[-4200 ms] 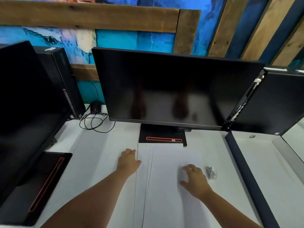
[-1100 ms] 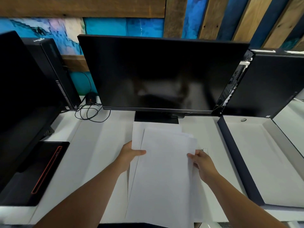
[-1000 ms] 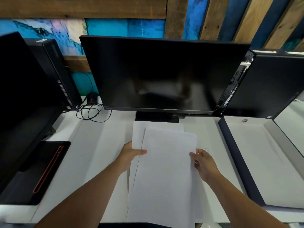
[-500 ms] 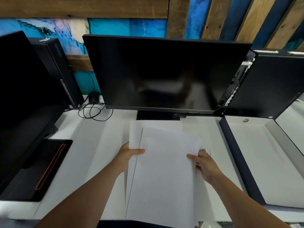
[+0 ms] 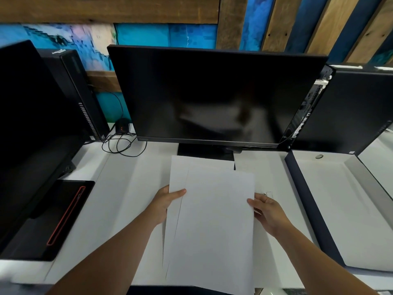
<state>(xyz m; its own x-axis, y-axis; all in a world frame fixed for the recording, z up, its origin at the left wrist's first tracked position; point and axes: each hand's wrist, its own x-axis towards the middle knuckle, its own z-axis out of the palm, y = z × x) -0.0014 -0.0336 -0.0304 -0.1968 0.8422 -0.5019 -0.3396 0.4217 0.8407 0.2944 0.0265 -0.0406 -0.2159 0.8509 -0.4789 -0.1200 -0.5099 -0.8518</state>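
Paper sheets (image 5: 212, 220), judged light, limp and apt to slide apart, held just over the surface (image 5: 127, 199) before the monitor (image 5: 212, 92), fingers of left hand (image 5: 164, 204) and right hand (image 5: 269, 211) pinching opposite long edges, the sensible hold.

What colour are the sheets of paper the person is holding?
Plain white, with no visible print; the head view shows the sheets best.

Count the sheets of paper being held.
2: a front sheet in the right hand, and a back sheet, offset left behind it, in the left hand. Others may be hidden.
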